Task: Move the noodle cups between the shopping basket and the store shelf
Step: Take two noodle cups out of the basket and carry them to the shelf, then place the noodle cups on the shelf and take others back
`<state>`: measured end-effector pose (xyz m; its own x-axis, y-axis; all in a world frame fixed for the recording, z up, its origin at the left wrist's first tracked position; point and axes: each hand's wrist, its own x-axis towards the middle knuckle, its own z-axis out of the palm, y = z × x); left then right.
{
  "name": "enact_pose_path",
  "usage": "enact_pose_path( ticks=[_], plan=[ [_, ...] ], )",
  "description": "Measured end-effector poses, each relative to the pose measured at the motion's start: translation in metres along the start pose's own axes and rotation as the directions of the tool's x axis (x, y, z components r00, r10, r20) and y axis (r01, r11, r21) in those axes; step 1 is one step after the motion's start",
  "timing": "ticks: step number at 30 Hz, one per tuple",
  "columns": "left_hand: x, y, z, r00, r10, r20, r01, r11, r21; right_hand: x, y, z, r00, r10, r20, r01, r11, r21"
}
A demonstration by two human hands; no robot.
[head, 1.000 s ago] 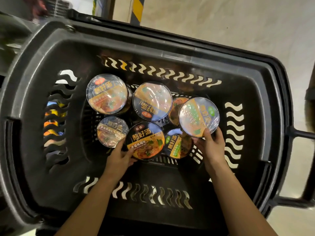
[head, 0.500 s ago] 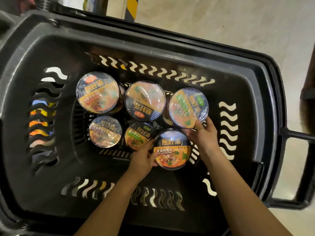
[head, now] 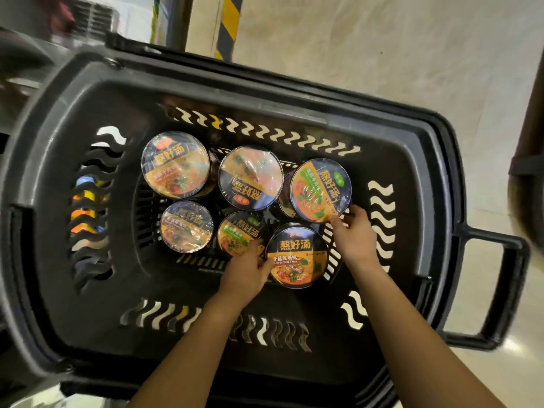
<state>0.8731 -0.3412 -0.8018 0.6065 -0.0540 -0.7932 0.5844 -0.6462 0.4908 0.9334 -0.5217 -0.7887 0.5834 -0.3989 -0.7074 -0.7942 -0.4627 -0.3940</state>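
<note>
Item one, the container: a black plastic shopping basket (head: 418, 160) with wavy slots cut in its walls stands on a pale polished floor (head: 382, 54); its loop handle (head: 500, 290) projects on my right; coloured packaging shows through the slots of the left wall, too indistinct to identify.

Item two, the contents: six round noodle cups sealed in clear film, with black-and-orange printed lids, are visible inside the basket, all lid-up; the rim of a further cup shows under the right rear one, mostly hidden. Rear row, left to right: the left rear cup (head: 176, 164), the middle rear cup (head: 250, 177), the right rear cup with a green badge (head: 321, 189). Front row: the left front cup (head: 186, 226), the middle front cup (head: 242, 232), partly covered by my hand, and the right front cup (head: 296, 256). The rear three sit higher than the left and middle front cups; whether they rest on other cups I cannot tell.

Item three, my hands: both are inside the basket and apart from each other; my left hand (head: 245, 273) grips the left edge of the right front cup, thumb on the lid rim; my right hand (head: 354, 238) pinches the near edge of the right rear cup with a green badge, fingertips on the lid rim.
</note>
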Motion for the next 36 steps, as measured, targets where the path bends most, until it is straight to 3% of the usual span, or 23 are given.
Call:
enact_pose_path(
  ticks=[2,5,10,13,17,25,30,32,36],
  plan=[
    [-0.012,0.015,-0.018,0.999,-0.007,-0.048,0.011,0.996,0.084,-0.021,-0.011,-0.011,0.994,-0.106,0.001,0.104,0.972,-0.211],
    [-0.041,0.043,-0.056,0.984,0.112,-0.141,-0.057,0.936,0.346,-0.06,-0.036,-0.034,0.969,-0.229,0.098,0.247,0.835,-0.492],
    [-0.117,0.094,-0.131,0.914,0.352,-0.204,-0.17,0.787,0.593,-0.144,-0.094,-0.084,0.913,-0.36,0.19,0.394,0.667,-0.632],
    [-0.179,0.127,-0.175,0.908,0.339,-0.248,-0.148,0.811,0.566,-0.197,-0.135,-0.117,0.887,-0.417,0.2,0.445,0.653,-0.613],
    [-0.26,0.157,-0.227,0.805,0.474,-0.356,-0.199,0.782,0.591,-0.271,-0.192,-0.157,0.824,-0.536,0.183,0.534,0.627,-0.568],
    [-0.413,0.184,-0.289,0.674,0.46,-0.578,-0.2,0.867,0.457,-0.407,-0.252,-0.218,0.592,-0.793,0.144,0.743,0.467,-0.48],
    [-0.486,0.166,-0.291,0.633,0.42,-0.65,-0.241,0.905,0.35,-0.462,-0.251,-0.237,0.453,-0.858,0.242,0.818,0.292,-0.495],
    [-0.516,0.153,-0.283,0.551,0.387,-0.74,-0.237,0.922,0.306,-0.482,-0.247,-0.241,0.394,-0.866,0.307,0.857,0.226,-0.464],
    [-0.582,0.13,-0.243,0.398,0.208,-0.894,-0.116,0.977,0.176,-0.521,-0.235,-0.242,0.204,-0.877,0.436,0.927,0.03,-0.374]
  ],
)
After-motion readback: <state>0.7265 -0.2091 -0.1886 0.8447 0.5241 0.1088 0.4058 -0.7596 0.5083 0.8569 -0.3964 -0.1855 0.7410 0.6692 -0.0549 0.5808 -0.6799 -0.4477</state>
